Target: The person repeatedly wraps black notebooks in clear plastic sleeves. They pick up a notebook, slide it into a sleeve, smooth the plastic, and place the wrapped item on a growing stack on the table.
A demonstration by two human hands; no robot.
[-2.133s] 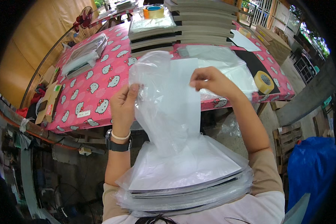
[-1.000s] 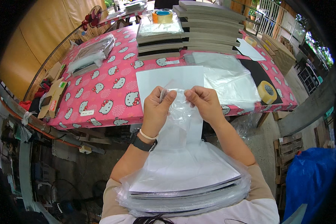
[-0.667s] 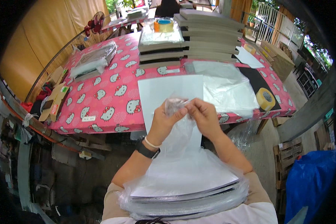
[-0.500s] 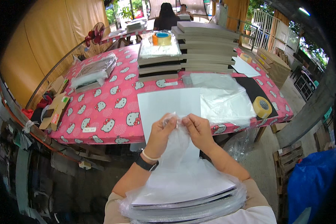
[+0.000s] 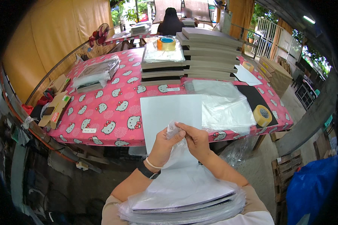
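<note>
Close together in front of me, both hands pinch a gathered end of thin clear plastic film [image 5: 172, 129]. My left hand [image 5: 161, 147], with a wristband and a black watch behind it, is closed around the bunched film. My right hand [image 5: 197, 140] grips the same bunch from the right, fingers curled and thumb pressed in. The film runs down toward a stack of flat sheets wrapped in clear plastic [image 5: 184, 195], which rests on my lap. Beyond my hands, a white sheet [image 5: 169, 108] lies across the table's near edge and partly hangs over it.
On the pink patterned table [image 5: 112, 116] lie a pile of clear plastic bags [image 5: 223, 103] and a tape roll [image 5: 262, 115]. Behind stand tall stacks of grey boards [image 5: 212, 56], more tape rolls [image 5: 167, 44] and wrapped packs [image 5: 95, 75]. Another person [image 5: 170, 22] sits farther back.
My hands have moved slightly lower with the film. The right hand has turned inward, closer to the left, and the bunched end looks tighter. The view has tilted a little.
</note>
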